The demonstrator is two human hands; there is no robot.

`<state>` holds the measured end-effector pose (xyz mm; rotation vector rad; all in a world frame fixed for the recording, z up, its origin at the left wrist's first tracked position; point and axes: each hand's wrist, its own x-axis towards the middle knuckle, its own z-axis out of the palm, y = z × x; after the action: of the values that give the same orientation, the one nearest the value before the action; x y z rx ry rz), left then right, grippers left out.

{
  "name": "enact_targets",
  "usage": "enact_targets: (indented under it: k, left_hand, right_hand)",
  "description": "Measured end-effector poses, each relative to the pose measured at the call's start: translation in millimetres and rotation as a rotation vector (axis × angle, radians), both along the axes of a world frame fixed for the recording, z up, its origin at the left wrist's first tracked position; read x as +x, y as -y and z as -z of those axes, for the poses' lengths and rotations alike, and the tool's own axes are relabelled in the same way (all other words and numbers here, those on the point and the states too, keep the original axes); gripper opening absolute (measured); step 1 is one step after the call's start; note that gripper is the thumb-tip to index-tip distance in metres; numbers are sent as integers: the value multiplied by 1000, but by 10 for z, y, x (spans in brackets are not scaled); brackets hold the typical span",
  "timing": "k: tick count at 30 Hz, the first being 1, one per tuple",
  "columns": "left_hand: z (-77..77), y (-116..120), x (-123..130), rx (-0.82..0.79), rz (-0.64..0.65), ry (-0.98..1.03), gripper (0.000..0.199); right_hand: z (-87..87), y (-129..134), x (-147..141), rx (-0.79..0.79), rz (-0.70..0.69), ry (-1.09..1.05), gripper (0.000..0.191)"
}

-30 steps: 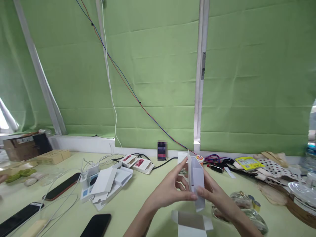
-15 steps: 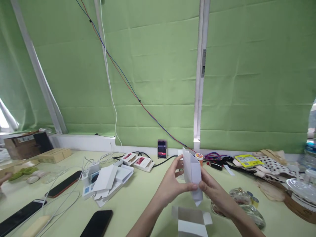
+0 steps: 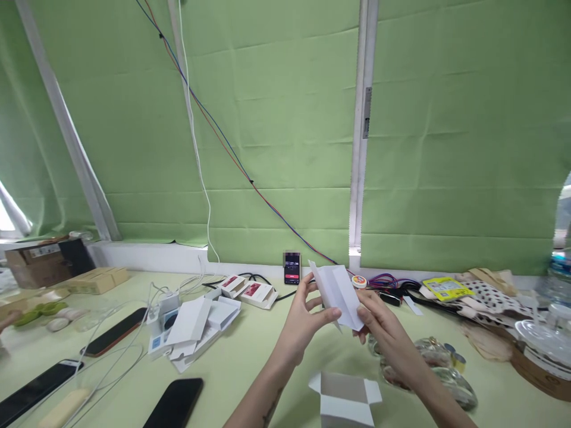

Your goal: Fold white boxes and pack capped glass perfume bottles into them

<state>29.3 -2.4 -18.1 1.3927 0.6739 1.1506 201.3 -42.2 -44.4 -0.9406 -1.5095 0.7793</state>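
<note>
Pale green table (image 3: 250, 362), green blinds behind. Our left hand (image 3: 300, 324) and right hand (image 3: 379, 324) both grip a folded white cardboard insert (image 3: 338, 292), tilted, above an open white carton (image 3: 347, 399).

Paper, card, glass and cloth on a matt bench

The folded insert (image 3: 338, 292) between the hands looks like thin matt white card, creased; the open box (image 3: 347, 402) is the same stiff white card; phones (image 3: 175, 404) show glossy black glass; the bench (image 3: 241, 362) is smooth, matt pale green; the blinds (image 3: 285, 148) look like woven cloth; the clear lid (image 3: 542, 343) shines like plastic.
</note>
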Motion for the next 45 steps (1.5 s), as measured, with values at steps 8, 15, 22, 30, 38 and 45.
enact_targets:
  k: [8,15,22,30,38,45]
  left_hand:
    - [14,40,51,19,-21,14,82]
    - [25,60,40,12,21,50,83]
    - [60,111,112,183,-155,19,83]
    - [-48,-50,-129,-35,351,-10,85]
    - [60,-118,-125,-145,738,-97,73]
    - [141,-79,-67,-158,637,-142,67]
  right_hand:
    - [76,27,-90,39,-21,64,39]
    - [92,14,-108,49,-22,80,40]
    - [90,-7,-132,89,0,150,37]
    - [-114,169,57,161,105,349,37]
    - [-197,285,48,184,127,366,22]
    - [-134,177,106,179,319,264,15]
